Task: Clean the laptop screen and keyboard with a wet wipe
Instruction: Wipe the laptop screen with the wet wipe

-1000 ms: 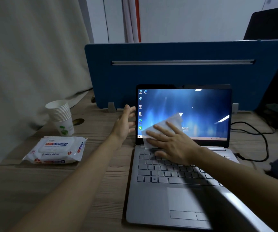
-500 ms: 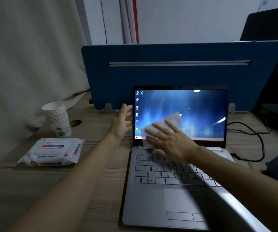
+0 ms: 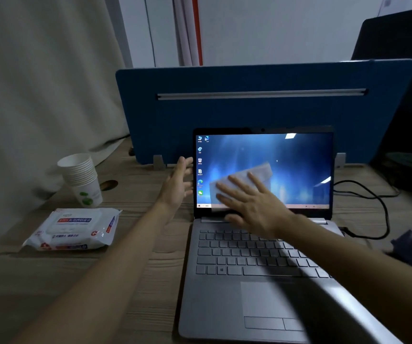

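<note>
The right hand (image 3: 252,207), fingers spread flat, presses the wet wipe (image 3: 246,178) against the laptop screen (image 3: 299,165) to wipe it. The left hand (image 3: 177,184), fingers relaxed and holding nothing, hovers beside the screen's left edge, likely to steady it.

The surface (image 3: 138,276) is matt grained wood; the laptop (image 3: 215,306) has a smooth matt silver body and glossy screen (image 3: 299,165); the wipe pack (image 3: 73,230) is shiny plastic; the cups (image 3: 82,178) are paper; the curtain (image 3: 38,95) is cloth.
</note>
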Action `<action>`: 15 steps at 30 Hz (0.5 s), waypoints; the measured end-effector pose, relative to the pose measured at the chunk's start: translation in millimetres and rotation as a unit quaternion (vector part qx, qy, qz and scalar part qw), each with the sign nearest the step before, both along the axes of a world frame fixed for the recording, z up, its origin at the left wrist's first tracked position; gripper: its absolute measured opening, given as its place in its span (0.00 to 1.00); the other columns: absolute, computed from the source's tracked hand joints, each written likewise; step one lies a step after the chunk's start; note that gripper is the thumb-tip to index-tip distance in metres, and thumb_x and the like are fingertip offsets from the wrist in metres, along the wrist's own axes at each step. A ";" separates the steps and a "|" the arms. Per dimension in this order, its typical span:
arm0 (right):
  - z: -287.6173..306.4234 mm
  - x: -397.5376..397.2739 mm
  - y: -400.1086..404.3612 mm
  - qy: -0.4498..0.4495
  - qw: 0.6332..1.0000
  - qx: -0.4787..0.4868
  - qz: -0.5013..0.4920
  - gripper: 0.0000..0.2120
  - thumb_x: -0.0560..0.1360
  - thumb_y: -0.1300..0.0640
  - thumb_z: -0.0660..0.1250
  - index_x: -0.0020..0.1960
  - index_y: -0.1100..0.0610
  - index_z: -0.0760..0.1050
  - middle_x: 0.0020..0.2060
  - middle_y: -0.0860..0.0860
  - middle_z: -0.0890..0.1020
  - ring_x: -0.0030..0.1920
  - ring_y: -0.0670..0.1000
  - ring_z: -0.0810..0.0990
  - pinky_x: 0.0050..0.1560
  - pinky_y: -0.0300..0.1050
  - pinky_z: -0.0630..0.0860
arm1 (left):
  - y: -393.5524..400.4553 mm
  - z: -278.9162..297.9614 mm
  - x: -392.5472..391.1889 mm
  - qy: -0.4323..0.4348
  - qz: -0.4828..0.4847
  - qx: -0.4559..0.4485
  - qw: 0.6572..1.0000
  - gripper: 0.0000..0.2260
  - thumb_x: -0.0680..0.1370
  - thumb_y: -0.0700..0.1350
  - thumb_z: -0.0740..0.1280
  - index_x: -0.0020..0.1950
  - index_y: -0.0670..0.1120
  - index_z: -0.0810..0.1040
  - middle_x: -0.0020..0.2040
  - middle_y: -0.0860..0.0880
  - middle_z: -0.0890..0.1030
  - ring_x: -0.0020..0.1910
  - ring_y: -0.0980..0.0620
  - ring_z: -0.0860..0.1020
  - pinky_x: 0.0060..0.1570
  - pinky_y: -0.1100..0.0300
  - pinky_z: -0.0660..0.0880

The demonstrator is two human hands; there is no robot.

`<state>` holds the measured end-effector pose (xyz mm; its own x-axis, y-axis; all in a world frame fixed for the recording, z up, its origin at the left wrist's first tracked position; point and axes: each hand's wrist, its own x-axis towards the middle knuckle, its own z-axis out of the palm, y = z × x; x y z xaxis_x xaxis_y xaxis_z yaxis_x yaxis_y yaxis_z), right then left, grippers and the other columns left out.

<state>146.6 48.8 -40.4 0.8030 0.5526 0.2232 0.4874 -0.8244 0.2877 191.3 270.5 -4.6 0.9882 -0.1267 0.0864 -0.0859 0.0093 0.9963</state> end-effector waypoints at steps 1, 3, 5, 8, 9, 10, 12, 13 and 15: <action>-7.1 -4.2 -2.1 0.004 1.000 -0.011 0.009 0.30 0.79 0.35 0.43 0.77 0.47 0.60 0.79 0.45 0.53 0.79 0.52 0.46 0.77 0.62 0.42 | 0.1 0.2 -0.5 -0.001 0.000 0.002 1.000 0.21 0.81 0.61 0.49 0.68 0.56 0.71 0.54 0.61 0.76 0.47 0.59 0.80 0.43 0.62 0.73; -9.9 -6.6 -7.5 0.013 1.000 -0.020 0.017 0.29 0.80 0.35 0.45 0.76 0.46 0.61 0.79 0.45 0.54 0.79 0.51 0.47 0.77 0.61 0.42 | -0.4 1.9 -2.2 -0.002 -0.002 0.005 1.000 0.18 0.81 0.61 0.49 0.64 0.58 0.71 0.53 0.62 0.76 0.42 0.62 0.82 0.40 0.66 0.74; 0.3 0.5 -12.1 0.007 1.000 -0.017 0.017 0.28 0.80 0.36 0.45 0.77 0.45 0.60 0.79 0.44 0.52 0.79 0.50 0.46 0.77 0.59 0.41 | -0.9 3.7 -3.5 -0.001 -0.002 0.005 1.000 0.17 0.82 0.61 0.49 0.63 0.58 0.72 0.52 0.62 0.76 0.42 0.62 0.82 0.39 0.66 0.74; 31.3 19.0 -12.5 -0.029 0.999 0.018 -0.009 0.28 0.81 0.37 0.47 0.78 0.45 0.57 0.79 0.43 0.50 0.79 0.51 0.46 0.77 0.58 0.40 | -1.5 5.4 -3.7 0.004 -0.002 0.003 1.000 0.18 0.82 0.61 0.49 0.64 0.57 0.71 0.53 0.61 0.76 0.48 0.58 0.79 0.42 0.63 0.73; 41.4 24.3 -10.7 -0.036 0.999 0.034 -0.021 0.28 0.81 0.38 0.47 0.78 0.45 0.57 0.79 0.43 0.50 0.79 0.52 0.47 0.76 0.58 0.41 | -1.8 5.7 -4.4 0.005 -0.002 0.004 1.000 0.18 0.82 0.61 0.49 0.65 0.57 0.71 0.53 0.61 0.75 0.48 0.57 0.79 0.43 0.62 0.73; 48.6 28.0 -8.0 -0.042 0.997 0.048 -0.032 0.28 0.81 0.38 0.47 0.78 0.45 0.57 0.79 0.44 0.51 0.79 0.52 0.48 0.76 0.59 0.42 | -2.0 6.2 -5.0 0.005 -0.001 0.007 1.000 0.19 0.82 0.61 0.49 0.66 0.57 0.71 0.53 0.61 0.75 0.49 0.58 0.79 0.43 0.63 0.73; 50.5 28.9 -1.5 -0.044 0.996 0.061 -0.046 0.29 0.80 0.37 0.45 0.78 0.46 0.57 0.79 0.44 0.51 0.79 0.53 0.47 0.76 0.60 0.42 | -2.1 6.2 -6.2 0.003 0.000 0.011 1.000 0.19 0.82 0.61 0.49 0.66 0.57 0.71 0.52 0.63 0.75 0.46 0.60 0.80 0.42 0.64 0.73; 45.3 25.8 1.0 -0.040 0.996 0.059 -0.046 0.30 0.80 0.36 0.44 0.78 0.46 0.56 0.79 0.44 0.50 0.79 0.53 0.46 0.76 0.61 0.42 | -2.2 6.2 -6.2 0.001 0.001 0.010 1.000 0.19 0.82 0.61 0.49 0.65 0.58 0.71 0.52 0.63 0.76 0.44 0.61 0.81 0.40 0.65 0.73; 26.8 13.8 1.9 -0.024 0.999 0.040 -0.028 0.31 0.79 0.36 0.43 0.78 0.46 0.56 0.79 0.44 0.49 0.79 0.52 0.45 0.77 0.61 0.41 | -2.0 6.0 -5.6 0.001 0.000 0.006 1.000 0.18 0.81 0.61 0.49 0.65 0.58 0.71 0.52 0.63 0.76 0.43 0.62 0.81 0.40 0.65 0.73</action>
